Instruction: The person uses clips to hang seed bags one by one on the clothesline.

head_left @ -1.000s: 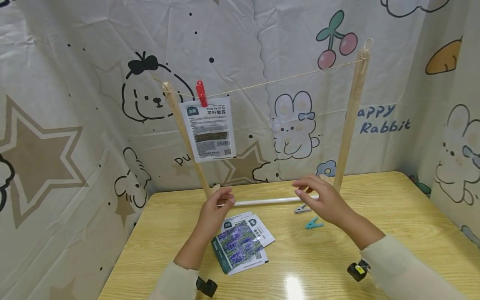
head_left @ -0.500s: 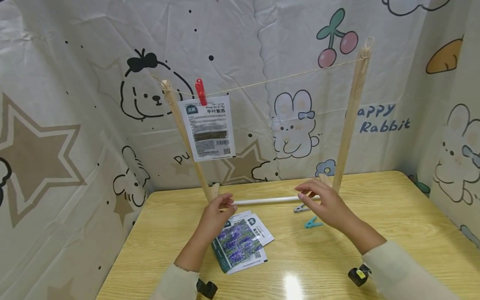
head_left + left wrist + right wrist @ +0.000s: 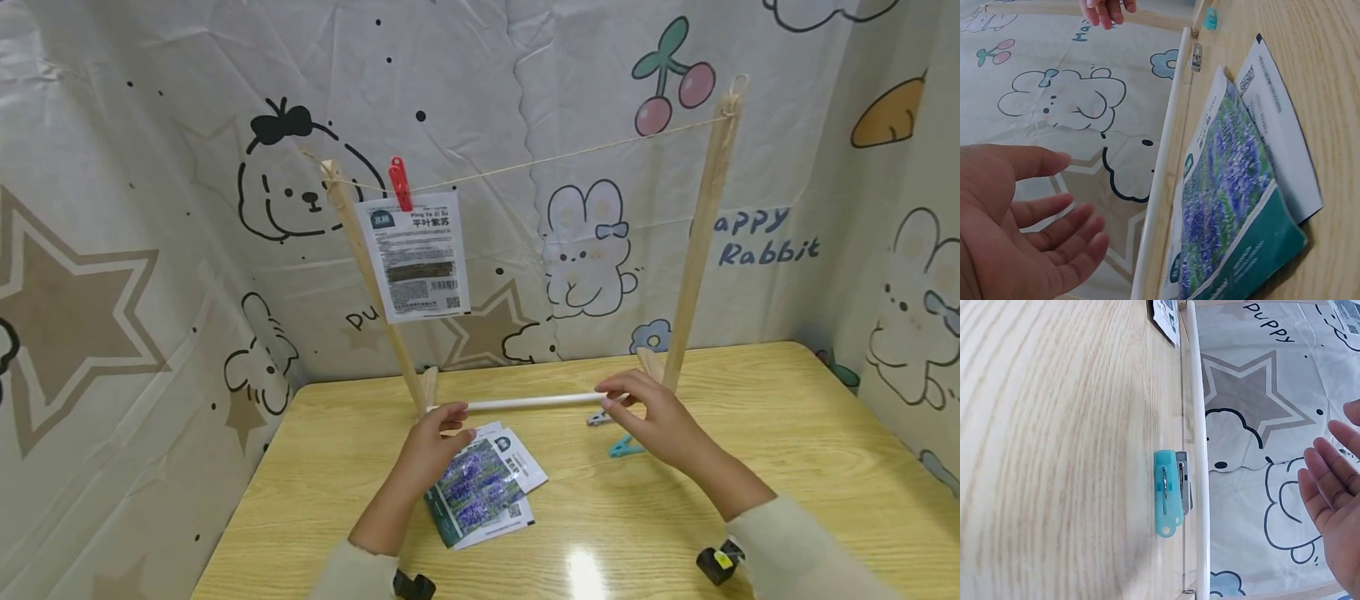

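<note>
Over the left upper corner of a small pile of seed packets (image 3: 480, 492) hovers my left hand (image 3: 433, 450), its fingers relaxed and holding nothing. The top packet (image 3: 1229, 200) shows purple flowers and a green band. My right hand (image 3: 651, 410) is held above a teal clothespin (image 3: 624, 447) and a grey clothespin (image 3: 598, 418), which lie close together on the table; its fingers are loosely bent and empty. Another seed packet (image 3: 418, 258) hangs from a string (image 3: 555, 162) by a red clothespin (image 3: 400, 183).
Two wooden posts, the left post (image 3: 367, 258) and the right post (image 3: 699, 242), hold up the string. A white rod (image 3: 536, 402) runs between their feet, just beyond my hands. Behind the wooden table (image 3: 600, 517) hangs a printed cloth (image 3: 480, 100).
My left hand has come down a little toward the packets. The right hand has shifted slightly right and down toward the clothespins. The hanging packet stays in place.
</note>
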Tool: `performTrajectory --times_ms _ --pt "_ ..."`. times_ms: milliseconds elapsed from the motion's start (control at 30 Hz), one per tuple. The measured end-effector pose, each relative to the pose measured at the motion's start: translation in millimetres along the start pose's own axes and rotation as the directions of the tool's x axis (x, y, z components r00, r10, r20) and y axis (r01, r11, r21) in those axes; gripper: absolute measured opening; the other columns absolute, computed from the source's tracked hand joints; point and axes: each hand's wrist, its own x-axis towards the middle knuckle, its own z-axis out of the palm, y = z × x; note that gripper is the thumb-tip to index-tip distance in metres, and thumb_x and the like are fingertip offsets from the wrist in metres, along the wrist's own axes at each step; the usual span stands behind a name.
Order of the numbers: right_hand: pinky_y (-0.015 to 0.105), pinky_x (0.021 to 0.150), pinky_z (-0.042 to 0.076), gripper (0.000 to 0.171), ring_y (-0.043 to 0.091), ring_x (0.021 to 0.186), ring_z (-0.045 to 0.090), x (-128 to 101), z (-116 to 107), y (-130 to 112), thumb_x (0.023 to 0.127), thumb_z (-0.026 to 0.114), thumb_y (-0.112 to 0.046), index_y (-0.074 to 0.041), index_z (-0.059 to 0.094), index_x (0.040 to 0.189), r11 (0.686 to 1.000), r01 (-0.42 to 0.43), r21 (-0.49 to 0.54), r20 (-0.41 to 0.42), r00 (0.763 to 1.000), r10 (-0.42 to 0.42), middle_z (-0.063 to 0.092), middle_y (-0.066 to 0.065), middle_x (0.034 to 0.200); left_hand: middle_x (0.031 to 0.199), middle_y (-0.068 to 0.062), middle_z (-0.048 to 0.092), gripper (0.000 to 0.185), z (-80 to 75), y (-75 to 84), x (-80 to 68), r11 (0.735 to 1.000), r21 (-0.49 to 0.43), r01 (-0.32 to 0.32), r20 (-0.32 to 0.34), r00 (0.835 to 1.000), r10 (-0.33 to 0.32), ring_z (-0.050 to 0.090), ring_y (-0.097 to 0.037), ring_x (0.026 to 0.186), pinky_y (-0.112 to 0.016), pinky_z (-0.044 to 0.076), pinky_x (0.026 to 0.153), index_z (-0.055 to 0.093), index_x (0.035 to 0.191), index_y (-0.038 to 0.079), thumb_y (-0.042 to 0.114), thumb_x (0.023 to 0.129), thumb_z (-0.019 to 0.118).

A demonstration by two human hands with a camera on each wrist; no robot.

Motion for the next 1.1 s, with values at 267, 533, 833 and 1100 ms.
performTrajectory --times_ms 267,533,833,1100 --pt "0.026 0.084 0.055 0.020 0.004 0.099 0.060 -9.9 3.2 4.3 0.100 0.064 -0.012 -0.018 0.069 0.118 0.999 -0.034 0.013 0.023 0.999 0.033 0.068 0.003 0.115 0.133 -0.017 0.062 0.047 5.2 -9.9 -1.3 1.000 0.031 -0.001 -0.012 1.000 0.001 0.058 -0.037 0.122 -0.050 0.051 0.101 0.057 0.138 0.001 0.018 0.096 0.069" --pt "0.030 0.088 0.056 0.021 0.014 0.102 0.063 -16.1 6.1 6.5 0.100 0.064 -0.014 -0.019 0.069 0.120 0.996 -0.090 0.027 0.049 0.995 0.088 0.066 -0.005 0.115 0.132 -0.019 0.063 0.048 11.6 -16.4 -3.6 1.000 0.031 -0.005 -0.020 1.000 0.005 0.059 -0.038 0.121 -0.050 0.051 0.100 0.057 0.138 0.000 0.014 0.094 0.069" --pt "0.029 0.087 0.055 0.019 0.003 0.100 0.058 -22.2 10.2 17.3 0.101 0.062 -0.016 -0.011 0.070 0.118 0.991 -0.130 0.033 0.061 0.990 0.127 0.068 0.007 0.114 0.131 -0.019 0.062 0.050 15.8 -18.7 -5.9 0.997 0.048 0.058 0.006 0.998 -0.058 0.057 -0.039 0.125 -0.053 0.050 0.100 0.057 0.139 0.003 0.017 0.093 0.071" --pt "0.026 0.087 0.053 0.025 0.007 0.105 0.058 -30.8 12.8 26.3 0.101 0.062 -0.020 -0.007 0.068 0.122 0.978 -0.202 0.050 0.096 0.976 0.197 0.065 0.006 0.121 0.135 -0.022 0.060 0.054 18.5 -26.5 -4.5 0.995 0.081 0.059 0.050 0.997 -0.063 0.056 -0.042 0.126 -0.054 0.051 0.101 0.056 0.140 0.001 0.016 0.091 0.074"
